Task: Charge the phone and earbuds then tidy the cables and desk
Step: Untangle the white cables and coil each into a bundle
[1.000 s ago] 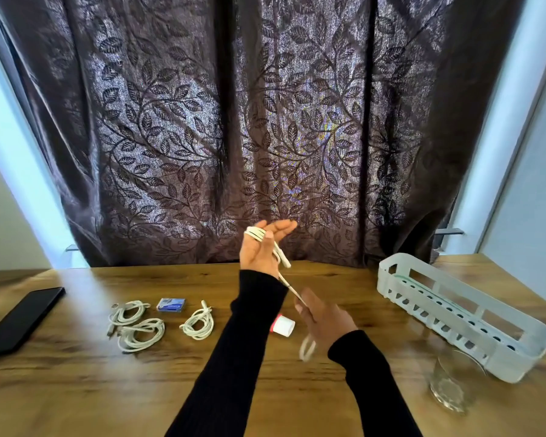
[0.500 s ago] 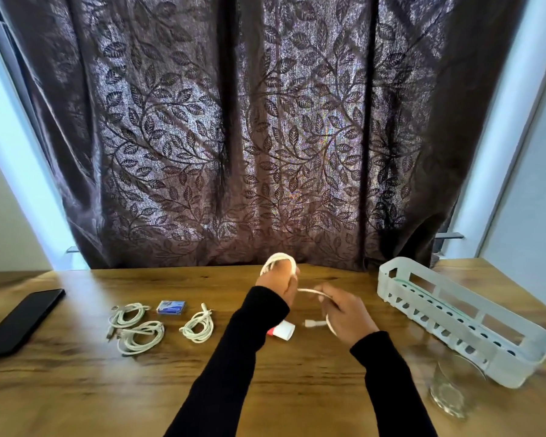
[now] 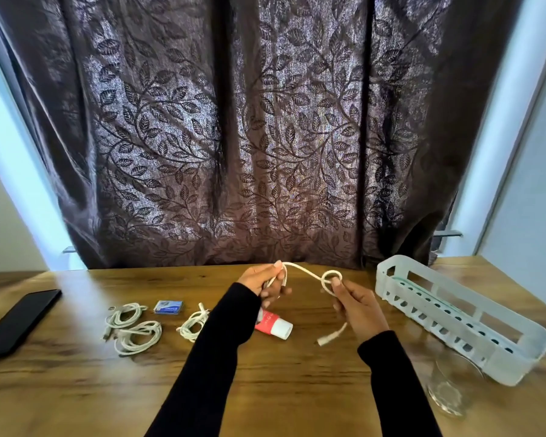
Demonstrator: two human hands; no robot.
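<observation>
1. Cable (image 3: 303,270) is the thing to watch: you hold the white cable up in the air, above the counter (image 3: 281,389), with one hand at each end of the stretch.
2. Your left hand (image 3: 265,283) has its fingers curled tight around a small bunch of loops of the cable.
3. Your right hand (image 3: 356,305) pinches a little loop (image 3: 330,277) of the same cable between thumb and finger.
4. From your left hand the cable runs to the right and a bit down, straight to your right hand. So its long way goes side to side between your two hands.
5. Past your right hand the loose tail hangs down, and its plug end (image 3: 327,339) hangs just above the counter.
6. Your right hand is nearer to that loose tail, so I think it should do the next wrap or tuck while your left hand keeps the bunch tight.
7. Under your hands lies a red and white tube (image 3: 273,324).
8. Further left lie coiled cables (image 3: 133,329) that look done, and a phone (image 3: 16,323).
9. On the right sits a white basket (image 3: 454,320).
</observation>
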